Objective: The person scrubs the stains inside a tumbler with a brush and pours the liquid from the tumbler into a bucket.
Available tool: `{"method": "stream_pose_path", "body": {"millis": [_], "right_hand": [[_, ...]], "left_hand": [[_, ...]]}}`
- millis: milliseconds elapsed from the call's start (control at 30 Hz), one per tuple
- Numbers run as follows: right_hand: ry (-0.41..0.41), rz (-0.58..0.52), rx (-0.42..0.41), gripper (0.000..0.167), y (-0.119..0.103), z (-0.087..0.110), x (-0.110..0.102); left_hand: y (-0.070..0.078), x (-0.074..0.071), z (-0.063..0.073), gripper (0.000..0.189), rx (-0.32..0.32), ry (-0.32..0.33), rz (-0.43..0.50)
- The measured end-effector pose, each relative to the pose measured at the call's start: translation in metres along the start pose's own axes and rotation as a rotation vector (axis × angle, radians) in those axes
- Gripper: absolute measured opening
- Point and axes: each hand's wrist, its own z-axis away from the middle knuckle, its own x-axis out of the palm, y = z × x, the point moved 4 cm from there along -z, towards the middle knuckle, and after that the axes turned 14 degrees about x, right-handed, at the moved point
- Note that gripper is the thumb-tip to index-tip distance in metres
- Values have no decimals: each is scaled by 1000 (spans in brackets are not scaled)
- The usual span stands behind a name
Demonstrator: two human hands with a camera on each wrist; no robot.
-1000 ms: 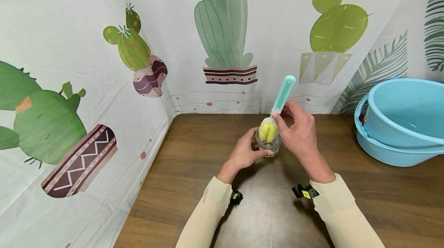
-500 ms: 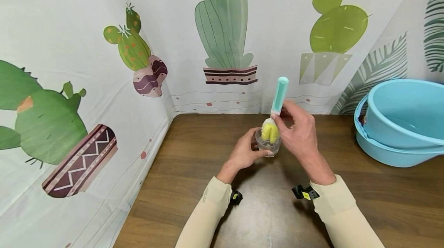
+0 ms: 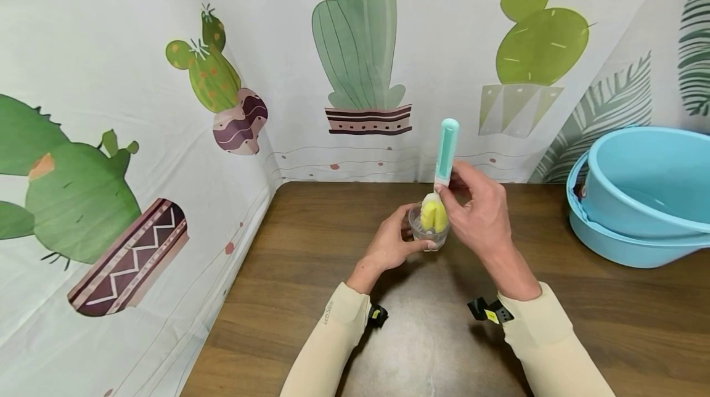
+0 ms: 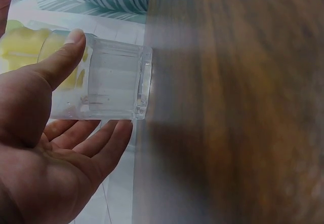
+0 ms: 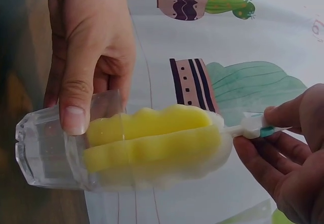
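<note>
"Yellow-and-white sponge (image 5: 157,143) on that brush (image 3: 442,181): where is it?"
"Its lower part is inside the clear cup (image 5: 38,148), and the rest sticks out."
"Held how?"
"The left hand (image 3: 390,241) grips the cup; the right hand (image 3: 478,209) pinches the brush's white neck (image 5: 251,125), just below its teal handle (image 3: 448,149)."
"Is the cup touching the wooden surface (image 3: 310,249)?"
"I can't tell. A blue bucket (image 3: 627,212) stands well off to the right."
</note>
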Motion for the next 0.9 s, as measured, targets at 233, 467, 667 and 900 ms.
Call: {"method": "stream_pose_path", "body": {"millis": [233,467,667,900], "right_hand": [[-6,-1,11,26,-3,1,-1],[-11,-11,21,25,-4,2,-1],[-14,-28,40,24,-4,2,1],[-1,-36,63,22,-2,3,1]], "left_hand": [[-1,1,0,82,-4,-4,-9],[-1,1,0,83,-15,-7,-19],[-1,1,0,83,-16,-6,-15],[-1,1,1,82,-16,2,-16]]}}
